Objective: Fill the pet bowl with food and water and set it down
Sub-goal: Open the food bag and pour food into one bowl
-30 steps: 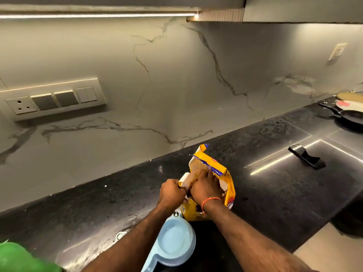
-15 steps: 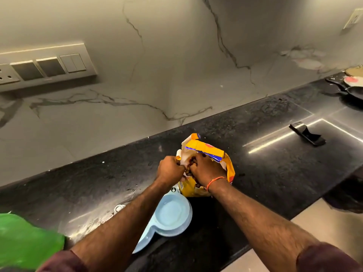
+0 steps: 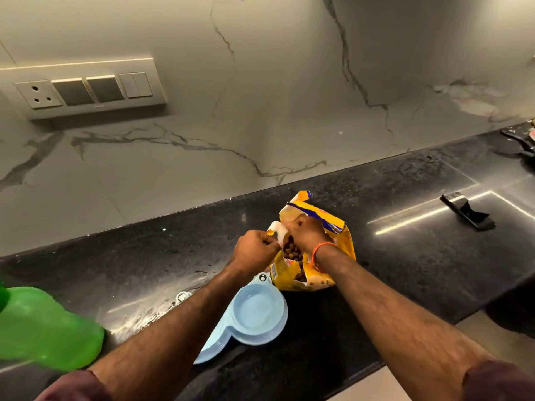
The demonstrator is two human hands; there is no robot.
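A yellow pet food bag (image 3: 341, 241) stands on the black counter (image 3: 144, 256), its top torn apart so brown kibble (image 3: 291, 251) shows inside. My left hand (image 3: 254, 251) pinches the bag's torn left edge. My right hand (image 3: 307, 233), with an orange thread at the wrist, grips the right side of the opening. A light blue double pet bowl (image 3: 257, 311) lies just in front of the bag, partly under my left forearm. Its visible round well holds no food.
A green object (image 3: 43, 328) sits at the counter's left edge. A black clip-like item (image 3: 469, 211) lies on the right part of the counter, dark pans (image 3: 521, 140) at far right. A switch panel (image 3: 84, 88) is on the marble wall. The counter's front edge runs lower right.
My hands have pulled the bag's mouth wider apart, and kibble now shows inside. The camera has moved closer and shifted a little.
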